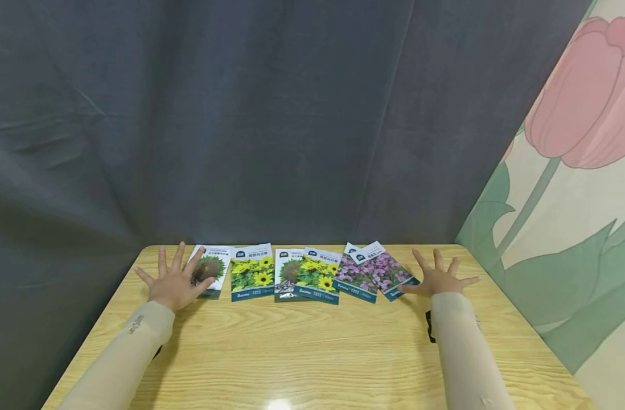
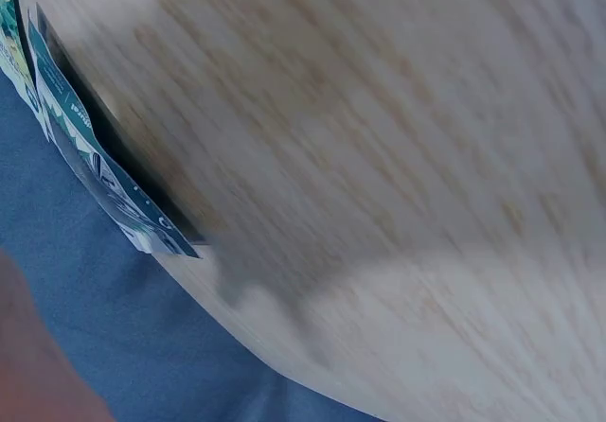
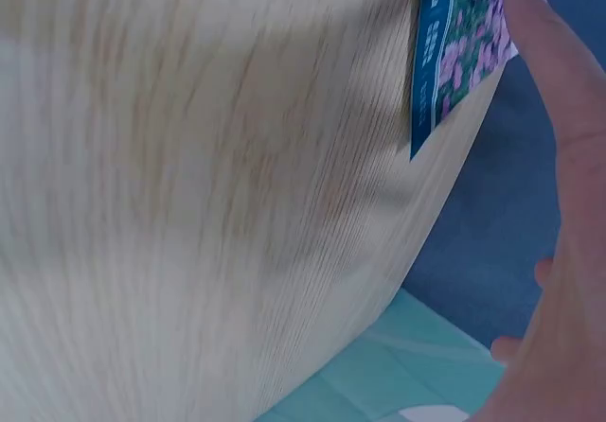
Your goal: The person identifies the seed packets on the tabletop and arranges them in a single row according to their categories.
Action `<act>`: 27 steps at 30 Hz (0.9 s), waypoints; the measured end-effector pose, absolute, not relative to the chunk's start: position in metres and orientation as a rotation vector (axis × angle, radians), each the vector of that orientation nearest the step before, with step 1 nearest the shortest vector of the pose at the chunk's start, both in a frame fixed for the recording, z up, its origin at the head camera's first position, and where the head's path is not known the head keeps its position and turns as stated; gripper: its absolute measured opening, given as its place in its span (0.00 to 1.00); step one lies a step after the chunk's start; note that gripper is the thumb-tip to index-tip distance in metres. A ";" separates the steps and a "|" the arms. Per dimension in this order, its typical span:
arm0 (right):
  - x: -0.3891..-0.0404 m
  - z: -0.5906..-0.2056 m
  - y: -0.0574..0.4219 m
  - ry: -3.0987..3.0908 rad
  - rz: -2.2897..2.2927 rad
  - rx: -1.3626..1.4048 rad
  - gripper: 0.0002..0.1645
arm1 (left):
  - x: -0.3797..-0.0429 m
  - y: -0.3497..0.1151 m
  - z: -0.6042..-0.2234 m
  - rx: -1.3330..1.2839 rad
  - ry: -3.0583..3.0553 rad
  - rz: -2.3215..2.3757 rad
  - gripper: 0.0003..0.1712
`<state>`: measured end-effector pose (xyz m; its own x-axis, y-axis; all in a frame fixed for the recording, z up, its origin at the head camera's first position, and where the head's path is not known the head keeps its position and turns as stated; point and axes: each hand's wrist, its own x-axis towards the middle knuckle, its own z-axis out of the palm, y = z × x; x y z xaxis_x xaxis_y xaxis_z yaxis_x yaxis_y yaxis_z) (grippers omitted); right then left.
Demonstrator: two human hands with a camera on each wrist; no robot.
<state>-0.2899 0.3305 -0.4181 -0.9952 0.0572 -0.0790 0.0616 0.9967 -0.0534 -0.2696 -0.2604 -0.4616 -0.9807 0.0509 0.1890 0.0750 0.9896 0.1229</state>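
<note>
A row of flower seed packets lies along the table's far edge. My left hand (image 1: 173, 285) is spread wide at the row's left end, overlapping a white packet with a green, brown-centred flower (image 1: 216, 267) in the head view. Beside that is a yellow-flower packet (image 1: 253, 272). Further right, a second yellow-flower packet (image 1: 319, 276) partly covers another green-flower packet (image 1: 287, 279). Two purple-flower packets overlap, the left one (image 1: 354, 279) under the right one (image 1: 386, 270). My right hand (image 1: 439, 282) has its fingers spread, thumb near the right purple packet's corner. Neither hand grips anything.
The wooden table (image 1: 292, 353) has rounded far corners. Behind it hangs a dark grey curtain (image 1: 292, 125). A wall with painted tulips (image 1: 574, 228) stands along the right side. Dark wrist straps show under both sleeves.
</note>
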 end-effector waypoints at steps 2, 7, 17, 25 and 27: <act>-0.292 -0.419 0.327 3.054 -0.087 0.091 0.71 | -0.270 -0.261 -0.462 -0.091 -2.947 -0.193 0.49; -0.300 -0.422 0.315 3.035 -0.115 0.114 0.72 | -0.272 -0.262 -0.463 -0.083 -2.939 -0.204 0.47; -0.319 -0.428 0.263 3.065 -0.334 0.005 0.49 | -0.274 -0.264 -0.460 -0.076 -2.929 -0.262 0.44; -0.325 -0.434 0.183 3.120 -0.777 -0.185 0.38 | -0.274 -0.260 -0.462 -0.006 -2.955 -0.359 0.42; -0.322 -0.434 0.162 3.101 -0.908 -0.236 0.35 | -0.274 -0.260 -0.463 0.022 -2.964 -0.395 0.41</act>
